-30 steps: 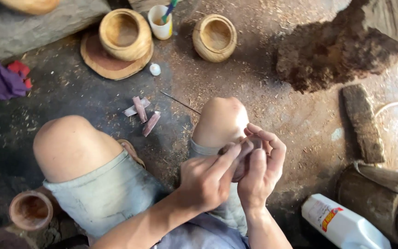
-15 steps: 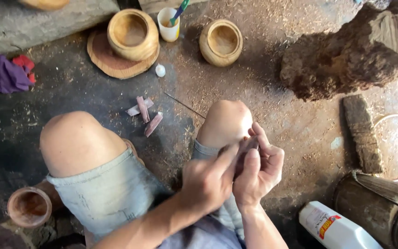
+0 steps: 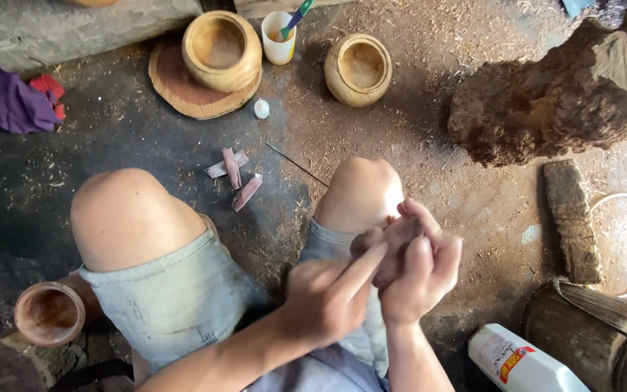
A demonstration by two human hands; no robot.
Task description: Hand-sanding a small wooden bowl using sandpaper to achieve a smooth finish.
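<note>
I sit with both bare knees up over a sawdust-covered floor. My right hand (image 3: 426,279) cups a small rounded brown wooden piece (image 3: 400,234) just beside my right knee (image 3: 361,190). My left hand (image 3: 326,299) is curled, and its forefinger and thumb press against the piece's near side. Most of the piece is hidden by my fingers. Whether the left fingers hold something thin against it cannot be made out.
Two turned wooden bowls (image 3: 220,49) (image 3: 358,69), a wooden disc (image 3: 183,98), a white cup with a brush (image 3: 279,43), reddish strips (image 3: 235,173) and a thin rod (image 3: 295,164) lie ahead. Right: rough log (image 3: 553,109), bark block (image 3: 572,218), white bottle (image 3: 524,361). Left: small clay-coloured pot (image 3: 48,313).
Both hands have sunk a little toward my lap with the piece. My left forefinger has slid along it, and the piece shows more between my right fingers.
</note>
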